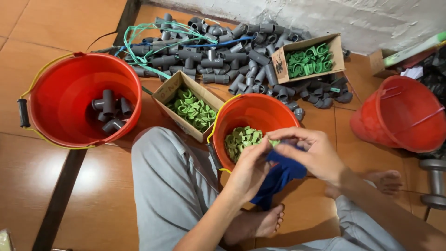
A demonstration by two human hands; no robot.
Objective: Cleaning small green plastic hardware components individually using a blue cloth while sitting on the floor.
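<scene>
The person sits on the tiled floor (55,18) with legs folded, both hands raised over the near edge of the middle bucket (251,111). The left hand (248,169) and the right hand (309,151) meet around a blue cloth (278,174), which hangs down between them towards the feet. The right grip is pinched shut, thumb against fingertips, on a small green clip (274,142) at the top of the cloth; the left grip is curled closed around the cloth just beside it. Holding the work directly above the bucket probably means that anything dropped falls back among the loose green clips (239,138) lying inside.

Stock is laid out in an arc within arm's reach. To the left stands a large red bucket (65,93) holding a few grey pipe fittings (109,111). Between the two buckets lies an open cardboard box (167,90) of green clips. On the far side a big heap of grey fittings (223,51) lies against the wall, tangled with green and blue cord (148,35), and a second box (283,53) of green clips rests tilted against it. A third red bucket (404,114) lies tipped on its side at the right, apparently empty.
</scene>
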